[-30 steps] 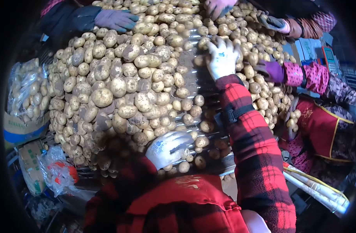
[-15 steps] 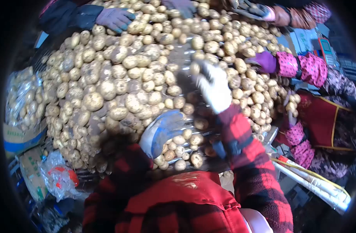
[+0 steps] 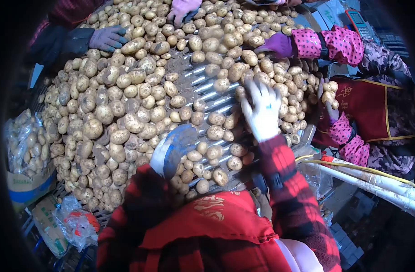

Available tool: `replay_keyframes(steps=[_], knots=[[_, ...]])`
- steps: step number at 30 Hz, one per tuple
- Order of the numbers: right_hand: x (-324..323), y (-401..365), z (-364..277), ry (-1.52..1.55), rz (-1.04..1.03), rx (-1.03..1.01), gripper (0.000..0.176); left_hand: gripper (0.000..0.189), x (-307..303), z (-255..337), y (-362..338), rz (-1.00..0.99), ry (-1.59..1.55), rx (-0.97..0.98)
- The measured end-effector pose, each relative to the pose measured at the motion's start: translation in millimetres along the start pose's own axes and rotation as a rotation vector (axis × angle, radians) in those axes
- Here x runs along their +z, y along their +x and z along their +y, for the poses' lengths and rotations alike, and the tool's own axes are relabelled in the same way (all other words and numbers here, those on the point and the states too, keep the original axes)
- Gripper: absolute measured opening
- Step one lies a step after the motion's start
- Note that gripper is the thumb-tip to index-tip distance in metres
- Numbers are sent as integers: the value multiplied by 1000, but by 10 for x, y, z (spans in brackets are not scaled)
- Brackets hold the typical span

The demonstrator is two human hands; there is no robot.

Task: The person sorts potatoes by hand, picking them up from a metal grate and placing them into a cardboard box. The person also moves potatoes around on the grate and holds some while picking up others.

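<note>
My left hand [image 3: 175, 147], in a blue and white work glove, stands on edge beside a group of small potatoes [image 3: 197, 169]. Its fingers are stretched out and curve along the left of the group, holding none. My right hand [image 3: 264, 109], in a white glove with darker fingertips, lies palm down with fingers spread over the right-hand potatoes [image 3: 284, 100]. What is under its palm is hidden. Between my hands run shiny metal rollers [image 3: 207, 97], with a few loose potatoes [image 3: 215, 126] on them. A large heap of soil-marked potatoes [image 3: 112, 109] covers the left side.
Co-workers' gloved hands reach in: a grey-purple glove [image 3: 108, 38], a pink glove [image 3: 184, 10] and a purple glove [image 3: 276, 45]. Another hand at right holds several potatoes [image 3: 329, 94]. A carton with bagged potatoes [image 3: 28, 140] stands left; white pipes [image 3: 370, 181] lie right.
My right hand has moved right and slightly down onto the potatoes. More rollers show where potatoes lay. My left hand has shifted slightly left. The co-worker's purple glove has moved left in view.
</note>
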State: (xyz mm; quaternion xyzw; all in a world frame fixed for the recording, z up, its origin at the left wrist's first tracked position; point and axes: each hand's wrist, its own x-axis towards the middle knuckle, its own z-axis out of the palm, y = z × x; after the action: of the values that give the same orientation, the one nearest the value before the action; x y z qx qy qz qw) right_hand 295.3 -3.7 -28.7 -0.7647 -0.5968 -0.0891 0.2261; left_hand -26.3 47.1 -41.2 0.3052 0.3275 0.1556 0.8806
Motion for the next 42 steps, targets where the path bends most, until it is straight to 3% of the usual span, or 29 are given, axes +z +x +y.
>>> replay_keyframes(steps=[3,6,9,10,12,14,15,16,20,21,23,25,28,30,31,35,36,38,39,42], knots=[[560,426,149,-145,-131,50,68,48,95,48,-50,20,-7,40],[884,641,73,-260,-127,24,50,49,177,92,-51,66,-22,35],[694,680,35,69,-299,-17,35,49,190,63,-32,106,-69,4],[665,528,-15,85,-128,-120,43,48,173,68,-25,96,-97,10],[153,310,-282,521,-166,-52,53,48,150,46,-40,91,-162,13],[5,-83,-472,1276,-289,525,48,50,197,80,-59,115,-123,-4],[-381,-131,-492,1830,-495,956,39,50,206,89,-69,119,-121,-8],[-325,-355,-398,2190,-324,1097,35,51,214,106,-55,121,-118,-8],[-367,-768,356,2239,-203,1193,33,50,212,96,-55,121,-117,-28],[-483,-721,537,2312,-284,1086,35,50,204,98,-53,113,-124,-26],[-720,-718,682,2248,-229,1024,38,50,170,97,-68,60,-134,0],[-1157,-761,546,2176,-194,1023,41,51,158,102,-81,53,-101,-2],[-1368,-1178,493,2186,-303,907,47,52,162,107,-73,43,-96,6],[-1343,-1528,390,2171,-154,1069,49,53,193,94,-43,62,-49,11],[-1254,-1727,280,1889,-86,782,47,53,200,83,-63,43,-13,44],[-1318,-1965,-56,2290,18,1071,42,54,83,14,-60,3,74,83],[-1327,-2022,-76,2477,-14,1083,43,57,49,-8,-49,3,132,101],[-1407,-2201,-348,2458,108,1105,45,60,-47,-45,-8,-63,180,134],[-1452,-2368,-389,2467,-3,1006,46,60,-46,-35,12,-88,204,124],[-1757,-2765,-583,1946,-97,1144,38,61,-100,-21,43,-65,249,115]])
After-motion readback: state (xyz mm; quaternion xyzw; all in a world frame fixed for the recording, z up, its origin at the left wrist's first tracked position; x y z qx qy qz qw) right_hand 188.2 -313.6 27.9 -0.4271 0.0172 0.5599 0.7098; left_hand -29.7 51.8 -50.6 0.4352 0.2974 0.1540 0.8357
